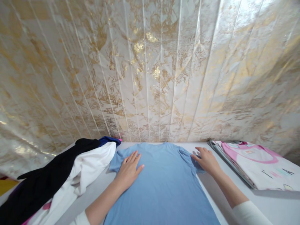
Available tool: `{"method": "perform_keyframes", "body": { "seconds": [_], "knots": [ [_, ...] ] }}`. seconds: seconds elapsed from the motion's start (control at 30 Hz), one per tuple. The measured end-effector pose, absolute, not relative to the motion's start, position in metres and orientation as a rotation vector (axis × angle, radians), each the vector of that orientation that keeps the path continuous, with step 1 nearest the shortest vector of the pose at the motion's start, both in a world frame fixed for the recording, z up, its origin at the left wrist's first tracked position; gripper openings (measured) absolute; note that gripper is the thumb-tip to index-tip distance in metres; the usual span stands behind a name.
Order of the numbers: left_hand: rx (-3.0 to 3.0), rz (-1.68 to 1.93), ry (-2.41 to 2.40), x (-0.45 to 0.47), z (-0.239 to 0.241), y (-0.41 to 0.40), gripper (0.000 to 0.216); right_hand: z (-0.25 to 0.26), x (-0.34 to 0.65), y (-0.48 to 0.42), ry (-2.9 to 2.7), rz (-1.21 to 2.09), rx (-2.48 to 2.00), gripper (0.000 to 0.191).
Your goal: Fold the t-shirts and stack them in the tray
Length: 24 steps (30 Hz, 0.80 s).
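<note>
A light blue T-shirt lies spread on the white table, its neckline toward the wall and its lower end cut off by the frame's bottom edge. My left hand rests flat on the shirt near its left sleeve, fingers stretched out. At the right sleeve, which looks creased, my right hand touches the cloth with its fingers apart. Neither hand grips anything that I can see.
To the left lie loose clothes, among them a black garment and a white one. On the right is a stack of folded garments, topped by a white shirt with pink trim. A gold-patterned sheet covers the wall behind the table.
</note>
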<state>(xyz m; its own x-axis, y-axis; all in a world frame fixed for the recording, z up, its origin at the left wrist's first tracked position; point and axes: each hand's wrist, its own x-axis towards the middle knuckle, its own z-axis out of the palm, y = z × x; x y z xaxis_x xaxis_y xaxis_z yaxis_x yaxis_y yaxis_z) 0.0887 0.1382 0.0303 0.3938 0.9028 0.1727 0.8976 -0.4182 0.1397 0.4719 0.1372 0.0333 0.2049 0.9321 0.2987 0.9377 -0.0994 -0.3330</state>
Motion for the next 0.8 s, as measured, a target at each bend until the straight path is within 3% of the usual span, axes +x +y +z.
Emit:
{"method": "perform_keyframes", "body": {
  "seconds": [0.13, 0.37, 0.53, 0.63, 0.8],
  "knots": [
    [2.607, 0.365, 1.699, 0.088, 0.029, 0.136, 0.054, 0.037, 0.476, 0.144, -1.749, 0.035, -2.048, 0.005],
    [2.543, 0.341, 1.706, 0.092, 0.035, 0.137, 0.055, 0.051, 0.500, 0.142, -1.684, 0.102, -2.085, 0.023],
    [2.581, 0.342, 1.506, 0.143, 0.065, 0.139, 0.059, 0.047, 0.503, 0.146, -1.679, 0.205, -2.147, 0.014],
    [2.641, 0.402, 1.250, 0.203, 0.081, 0.145, 0.043, 0.048, 0.501, 0.146, -1.693, 0.307, -2.143, 0.020],
    [2.607, 0.545, 1.166, 0.291, 0.076, 0.168, 0.021, 0.060, 0.505, 0.136, -1.643, 0.518, -2.072, 0.011]
  ]
}}
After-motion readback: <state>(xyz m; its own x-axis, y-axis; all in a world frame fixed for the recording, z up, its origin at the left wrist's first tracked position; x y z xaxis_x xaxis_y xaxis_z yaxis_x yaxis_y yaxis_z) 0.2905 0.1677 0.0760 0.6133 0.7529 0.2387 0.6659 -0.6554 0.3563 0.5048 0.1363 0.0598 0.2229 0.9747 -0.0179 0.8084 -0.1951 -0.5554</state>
